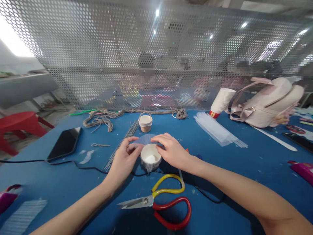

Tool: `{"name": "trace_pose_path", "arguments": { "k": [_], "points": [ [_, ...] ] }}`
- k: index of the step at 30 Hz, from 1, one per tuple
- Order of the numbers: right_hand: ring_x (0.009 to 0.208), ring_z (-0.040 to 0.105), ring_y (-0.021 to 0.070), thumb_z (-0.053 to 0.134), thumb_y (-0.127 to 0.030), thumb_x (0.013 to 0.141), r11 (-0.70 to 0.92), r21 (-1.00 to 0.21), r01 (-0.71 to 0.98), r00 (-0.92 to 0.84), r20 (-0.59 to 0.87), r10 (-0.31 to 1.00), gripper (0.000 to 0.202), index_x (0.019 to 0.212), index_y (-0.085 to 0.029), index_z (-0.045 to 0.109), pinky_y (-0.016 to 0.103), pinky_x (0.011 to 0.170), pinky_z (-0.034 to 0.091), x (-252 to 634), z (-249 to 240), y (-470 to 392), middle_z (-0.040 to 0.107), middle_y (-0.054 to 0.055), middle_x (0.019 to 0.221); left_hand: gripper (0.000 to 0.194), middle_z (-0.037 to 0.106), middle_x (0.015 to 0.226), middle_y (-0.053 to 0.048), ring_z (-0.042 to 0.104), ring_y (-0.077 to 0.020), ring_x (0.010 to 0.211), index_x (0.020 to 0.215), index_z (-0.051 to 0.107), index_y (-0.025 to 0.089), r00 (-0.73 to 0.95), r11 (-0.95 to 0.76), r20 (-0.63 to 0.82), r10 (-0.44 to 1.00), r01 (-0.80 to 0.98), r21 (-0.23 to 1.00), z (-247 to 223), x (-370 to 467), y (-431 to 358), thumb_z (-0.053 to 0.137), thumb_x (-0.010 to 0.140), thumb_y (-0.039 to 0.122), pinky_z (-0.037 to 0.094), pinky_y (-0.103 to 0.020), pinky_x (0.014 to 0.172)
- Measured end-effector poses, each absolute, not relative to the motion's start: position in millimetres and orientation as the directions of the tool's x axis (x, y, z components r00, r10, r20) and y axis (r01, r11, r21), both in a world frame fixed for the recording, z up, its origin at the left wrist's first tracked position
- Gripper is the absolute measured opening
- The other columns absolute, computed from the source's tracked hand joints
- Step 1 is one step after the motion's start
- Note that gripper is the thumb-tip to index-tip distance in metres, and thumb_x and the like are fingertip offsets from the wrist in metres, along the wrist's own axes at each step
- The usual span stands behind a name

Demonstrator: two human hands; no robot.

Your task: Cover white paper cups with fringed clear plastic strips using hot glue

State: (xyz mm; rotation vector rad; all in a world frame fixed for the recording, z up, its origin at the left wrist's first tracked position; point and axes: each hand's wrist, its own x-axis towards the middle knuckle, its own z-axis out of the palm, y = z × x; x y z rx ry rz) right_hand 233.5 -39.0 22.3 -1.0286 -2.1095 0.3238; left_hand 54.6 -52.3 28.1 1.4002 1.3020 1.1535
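Note:
A small white paper cup (152,149) stands upright in front of me, with sheer white mesh round its outside. A loose part of the mesh (146,139) rises behind its far rim. On the cup's left, my left hand (126,156) is closed, pinching the mesh between thumb and fingers. My right hand (172,152) is curled at the right rim, its fingertips pinching the mesh by the cup's edge. Nearer to me lie scissors (158,200) with one yellow and one red handle, blades pointing left. Just beyond stands a small handled basket (145,123) with a white upper band.
Thin wires (122,143) and a black phone (65,143) lie left. A black cable (90,167) crosses the table. Grey cord (100,117) runs along the perforated screen (110,58). Mesh strips (217,129), stacked paper cups (223,99) and a pale backpack (271,102) are at right.

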Motion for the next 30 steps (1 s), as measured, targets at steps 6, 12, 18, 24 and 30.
{"name": "trace_pose_path", "arguments": {
  "k": [6,12,18,24,30],
  "points": [
    [0.081,0.063,0.0158,0.052,-0.004,0.079,0.475,-0.705,0.526,-0.329,0.347,0.878,0.025,0.097,-0.017,0.064,0.032,0.072,0.052,231.6,27.8,-40.0,0.069,0.008,0.097,0.052,0.071,0.076,0.000,0.064,-0.0171,0.073,0.120,0.047,0.020,0.030,-0.065,0.062,0.998,0.133,0.989,28.3,54.7,-54.7,0.061,0.074,0.039,0.049,-0.029,0.070],
    [0.082,0.063,0.0161,0.052,-0.003,0.075,0.394,-0.764,0.511,-0.305,0.268,0.914,0.026,0.095,-0.014,0.064,0.032,0.073,0.052,233.5,30.2,-38.2,0.068,0.009,0.097,0.037,0.071,0.104,-0.007,0.062,-0.0226,0.098,0.102,0.067,0.018,0.038,-0.009,0.002,0.999,0.191,0.982,26.4,52.6,-55.3,0.062,0.073,0.042,0.045,-0.032,0.088],
    [0.082,0.063,0.0161,0.054,-0.006,0.075,0.286,-0.847,0.448,-0.321,0.146,0.936,0.022,0.092,-0.014,0.065,0.031,0.076,0.050,234.1,27.5,-32.9,0.070,0.007,0.092,0.029,0.065,0.115,-0.011,0.055,-0.0270,0.111,0.086,0.071,0.017,0.044,0.014,-0.023,0.999,0.189,0.982,26.1,51.8,-55.0,0.062,0.073,0.041,0.041,-0.036,0.093],
    [0.080,0.063,0.0156,0.055,-0.014,0.078,0.243,-0.850,0.468,-0.350,0.075,0.934,0.022,0.095,-0.013,0.067,0.027,0.071,0.048,234.6,29.5,-29.9,0.071,0.007,0.092,0.035,0.070,0.102,-0.011,0.061,-0.0260,0.097,0.099,0.068,0.014,0.147,0.163,-0.171,0.974,0.067,0.984,26.2,52.8,-55.5,0.061,0.075,0.038,0.045,-0.035,0.083],
    [0.074,0.063,0.0160,0.053,-0.018,0.080,0.329,-0.705,0.628,-0.376,0.096,0.922,0.022,0.089,-0.013,0.072,0.025,0.066,0.043,237.1,38.9,-34.1,0.072,0.007,0.087,0.044,0.068,0.115,-0.010,0.055,-0.0279,0.114,0.111,0.064,0.015,0.224,0.074,-0.103,0.969,0.136,0.988,23.3,46.9,-59.4,0.054,0.080,0.044,0.039,-0.036,0.097]
  ]
}}
